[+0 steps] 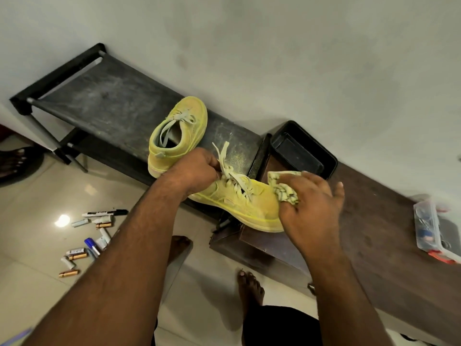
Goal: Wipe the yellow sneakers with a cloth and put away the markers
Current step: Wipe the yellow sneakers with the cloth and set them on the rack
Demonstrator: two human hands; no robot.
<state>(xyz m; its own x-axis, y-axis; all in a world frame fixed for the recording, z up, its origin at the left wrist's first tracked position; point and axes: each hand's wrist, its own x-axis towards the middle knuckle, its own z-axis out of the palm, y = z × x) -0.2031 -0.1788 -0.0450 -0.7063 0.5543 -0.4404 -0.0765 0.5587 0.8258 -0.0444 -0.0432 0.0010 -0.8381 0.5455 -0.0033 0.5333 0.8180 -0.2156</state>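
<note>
My left hand (197, 168) grips the nearer yellow suede sneaker (239, 201) at its collar, fingers curled in around the pale laces (230, 171). That sneaker lies with its toe pointing right, straddling the gap between the black fabric-topped shoe rack (107, 103) and the dark brown wooden worktop (374, 233), sole partly on the worktop's near left corner. My right hand (313, 203) grasps a crumpled pale yellow patterned cloth (284, 189) and presses it on the sneaker's toe; some fingers are spread, the others bunch the cloth.

The second yellow suede sneaker (178, 136) sits on the rack just beyond my left hand, toe pointing to the far wall, laces loose.

Black rectangular plastic tray (303, 151) is on the worktop by the wall, just beyond the cloth. Clear plastic storage box with red clips (431, 228) is on the worktop at the right edge; contents blurred.

On the tiled floor (37, 245), near left: black-capped white marker (104, 213), blue-capped marker (91, 245), more white markers partly hidden by my left forearm, and scattered cylindrical batteries (74, 255), some gold, some white. Markers are well apart from the tray.

My bare feet (250, 287) are on the floor near the worktop. Another person's bare foot (15, 161) shows at the left edge.
</note>
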